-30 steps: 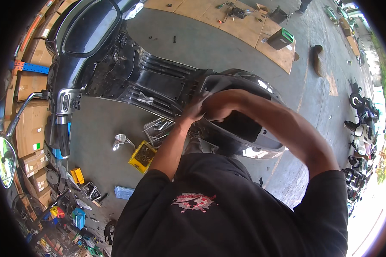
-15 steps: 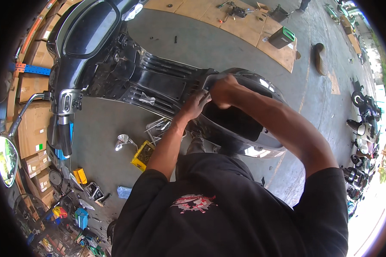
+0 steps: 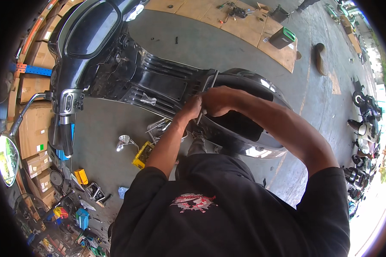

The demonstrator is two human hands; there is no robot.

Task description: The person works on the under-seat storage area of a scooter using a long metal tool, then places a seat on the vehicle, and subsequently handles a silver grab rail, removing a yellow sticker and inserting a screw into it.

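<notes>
A dark scooter (image 3: 165, 90) with its seat off stretches across the view. A thin metal bar (image 3: 215, 79) lies crosswise at the front edge of its open seat compartment (image 3: 240, 123). My right hand (image 3: 216, 102) is closed at that edge, over the bar; what its fingers hold is hidden. My left hand (image 3: 193, 107) is closed just beside it, touching the same edge, with its fingertips hidden against the bar and my right hand. A small silver piece (image 3: 148, 99) lies on the grooved footboard.
Cardboard sheets (image 3: 240, 30) with parts and a dark green-topped bin (image 3: 281, 38) lie behind the scooter. A yellow crate (image 3: 142, 154) and a loose mirror (image 3: 124, 141) are below it. Stacked boxes (image 3: 32, 128) line the left; parked scooters (image 3: 362, 137) stand at right.
The bar now shows across the compartment's front edge. My right hand rose half a second ago and has since come back down and left; my left hand shifted slightly with it.
</notes>
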